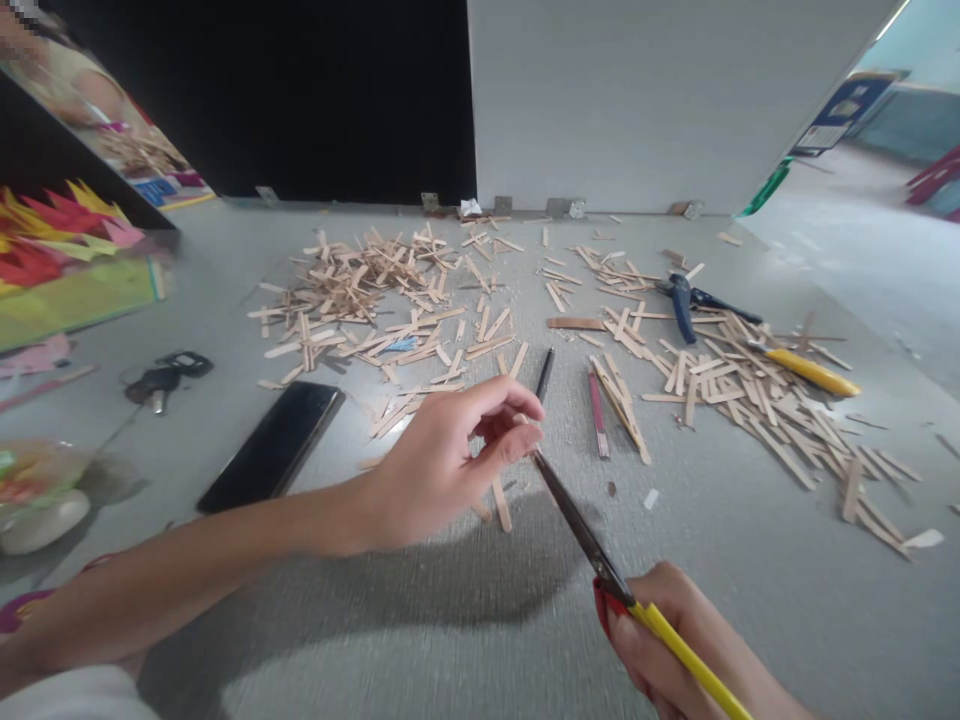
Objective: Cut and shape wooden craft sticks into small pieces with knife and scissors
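My left hand [442,465] hovers over the grey table [450,620], its thumb and fingers pinched on a small wooden stick piece that I can barely see. My right hand [675,640] at the bottom right grips scissors [592,545] with red and yellow handles. The dark blades point up-left and their tip meets my left fingertips. A cut stick [500,503] lies just under my left hand.
Heaps of wooden sticks [360,290] cover the far table, more sticks [757,400] at the right. Blue pliers [682,305], a yellow-handled tool [814,372], a red pencil [598,413], a black pen [544,374], a phone [274,445] and keys [166,377] lie about.
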A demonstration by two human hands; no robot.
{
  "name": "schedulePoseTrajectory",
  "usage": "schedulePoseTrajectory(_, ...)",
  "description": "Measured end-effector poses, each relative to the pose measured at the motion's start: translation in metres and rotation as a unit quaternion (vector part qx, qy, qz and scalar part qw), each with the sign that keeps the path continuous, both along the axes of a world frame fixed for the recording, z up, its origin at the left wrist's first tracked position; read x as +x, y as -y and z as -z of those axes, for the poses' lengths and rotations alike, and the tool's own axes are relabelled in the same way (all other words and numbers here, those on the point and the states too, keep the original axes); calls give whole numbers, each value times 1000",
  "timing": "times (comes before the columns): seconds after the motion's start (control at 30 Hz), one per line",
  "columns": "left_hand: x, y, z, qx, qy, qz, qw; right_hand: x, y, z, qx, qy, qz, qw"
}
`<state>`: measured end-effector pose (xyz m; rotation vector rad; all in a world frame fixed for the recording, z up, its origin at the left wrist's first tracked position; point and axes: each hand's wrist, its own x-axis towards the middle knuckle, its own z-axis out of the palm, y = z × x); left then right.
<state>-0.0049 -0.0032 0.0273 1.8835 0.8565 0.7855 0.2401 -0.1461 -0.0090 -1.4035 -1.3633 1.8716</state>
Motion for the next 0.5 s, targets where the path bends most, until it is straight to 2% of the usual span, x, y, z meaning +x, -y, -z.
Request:
schedulePoseTrajectory(0.13, 2, 3, 3, -113, 45, 37, 992, -6, -5, -8, -11, 22, 4, 1000)
schedulePoseTrajectory(0.3, 6, 7, 6, -231, 46, 81, 968, -12, -7, -14, -28, 56, 30, 998)
schedulePoseTrajectory(0.4, 9, 8, 6, -246, 58, 75, 965, -14, -8, -16, -25, 56, 25, 998)
schedulePoseTrajectory(0.5, 9, 9, 8, -217, 59, 64, 972, -11, -6, -13, -27, 41, 17, 999)
